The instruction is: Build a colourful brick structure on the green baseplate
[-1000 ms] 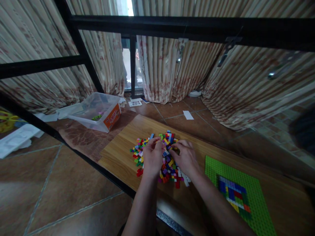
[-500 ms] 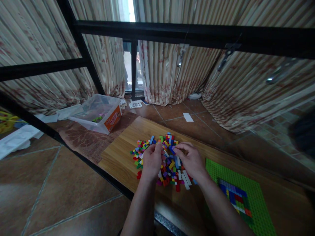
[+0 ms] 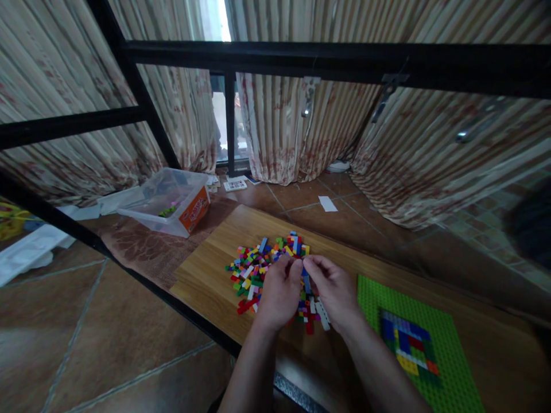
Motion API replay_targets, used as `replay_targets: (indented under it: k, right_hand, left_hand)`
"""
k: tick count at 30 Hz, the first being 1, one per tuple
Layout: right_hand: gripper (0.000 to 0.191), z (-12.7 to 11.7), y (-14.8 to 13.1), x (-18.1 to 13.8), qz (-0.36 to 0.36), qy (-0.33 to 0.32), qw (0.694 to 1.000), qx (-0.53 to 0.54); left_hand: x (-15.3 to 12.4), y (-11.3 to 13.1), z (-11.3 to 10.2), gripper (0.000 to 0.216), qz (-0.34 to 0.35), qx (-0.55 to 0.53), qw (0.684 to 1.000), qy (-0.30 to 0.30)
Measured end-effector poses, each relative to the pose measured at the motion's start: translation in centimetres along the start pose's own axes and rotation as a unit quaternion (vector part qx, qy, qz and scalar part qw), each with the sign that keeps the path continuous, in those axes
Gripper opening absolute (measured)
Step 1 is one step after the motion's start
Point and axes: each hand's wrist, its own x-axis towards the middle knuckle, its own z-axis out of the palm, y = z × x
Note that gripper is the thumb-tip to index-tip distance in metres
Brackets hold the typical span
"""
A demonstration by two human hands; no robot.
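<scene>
With left hand (image 3: 279, 291) and right hand (image 3: 334, 291) curled nearly tip to tip above the pile of toy bricks (image 3: 248, 271), as if working something small, though impossible to tell whether gripping any; with green studded baseplate (image 3: 450, 351) right of the pile, likely to stay uncluttered.

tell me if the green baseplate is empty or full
Partly filled: the green baseplate carries a patch of blue, red, yellow and orange toy bricks, with green surface showing around them.

Dim interior; daylight from window strip (image 3: 224, 20), upper centre-left (blown out). Right edge dark, blurred. Corners stretched, wide-angle.
</scene>
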Motion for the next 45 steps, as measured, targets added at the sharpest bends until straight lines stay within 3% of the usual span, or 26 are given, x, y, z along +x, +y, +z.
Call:
replay_targets:
  k: [5, 11, 14, 18, 23, 26, 30, 35, 38, 42, 45]
  right_hand:
    - [0.031, 0.7, 0.5, -0.1, -0.044, 0.030, 0.998, -0.014]
    - [0.032, 1.4, 0.7, -0.4, 0.043, 0.052, 0.986, 0.153]
    - [0.032, 0.9, 0.7, -0.2, 0.050, 0.043, 0.984, 0.166]
    - [0.030, -0.8, 1.5, 0.1, -0.001, 0.039, 0.999, -0.025]
    - [0.024, -2.0, 3.0, 0.0, -0.091, 0.016, 0.953, -0.289]
    - [0.026, -1.9, 3.0, 0.1, -0.122, 0.005, 0.939, -0.322]
    - [0.025, -2.1, 1.9, 1.3, -0.144, 0.013, 0.937, -0.319]
    - [0.025, -2.2, 1.3, 4.8, -0.141, 0.037, 0.932, -0.331]
    - [0.028, -1.7, 1.6, 7.5, -0.142, 0.068, 0.908, -0.389]
    - [0.034, -0.4, 1.8, 10.4, -0.141, 0.025, 0.869, -0.474]
    - [0.029, 0.5, 2.0, 11.3, -0.130, -0.006, 0.867, -0.480]
  left_hand:
    - [-0.2, 0.5, 0.4, 0.024, 0.008, 0.034, 0.999, 0.016]
    - [-0.2, 0.2, 0.6, 0.023, 0.009, 0.018, 1.000, 0.019]
    - [-0.1, 0.1, 0.1, 0.024, 0.015, 0.019, 1.000, 0.017]
    - [0.0, 0.3, -0.9, 0.027, 0.016, 0.092, 0.996, -0.004]
    - [-0.3, 0.0, -1.0, 0.019, -0.058, 0.281, 0.958, 0.000]
    - [-0.3, -0.5, -0.7, 0.012, -0.077, 0.334, 0.939, 0.013]
    - [-0.2, -0.7, -0.8, 0.015, -0.077, 0.322, 0.943, 0.014]
    - [-0.1, -0.2, -1.2, 0.021, -0.069, 0.299, 0.952, 0.021]
    - [-0.1, 0.2, -1.2, 0.020, -0.067, 0.286, 0.956, 0.024]
    - [0.0, 0.2, -1.2, 0.021, -0.055, 0.289, 0.956, 0.013]
    - [0.0, 0.1, -1.2, 0.022, -0.045, 0.298, 0.953, 0.012]
